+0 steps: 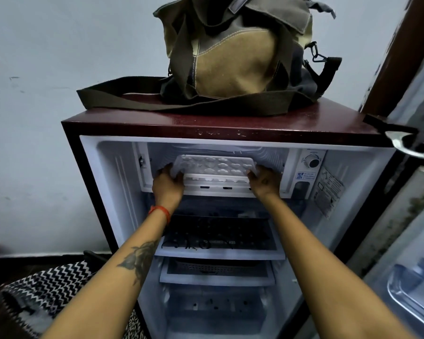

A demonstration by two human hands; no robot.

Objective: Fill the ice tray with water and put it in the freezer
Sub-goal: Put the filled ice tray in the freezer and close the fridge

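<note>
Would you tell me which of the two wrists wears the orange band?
The left wrist: an orange band circles it just below the left hand gripping the ice tray. The right hand has a bare wrist.

Pale blue-grey wall [47,94] behind a maroon fridge [206,123], scuffed in spots. Canvas bag [238,50] sits on the fridge top, strap hanging over its front-left edge. Brown door frame [397,52] right of the fridge. Dark floor [34,263] at the fridge's lower left, zigzag-patterned cloth [49,287] there. Dim, cool light.
</note>
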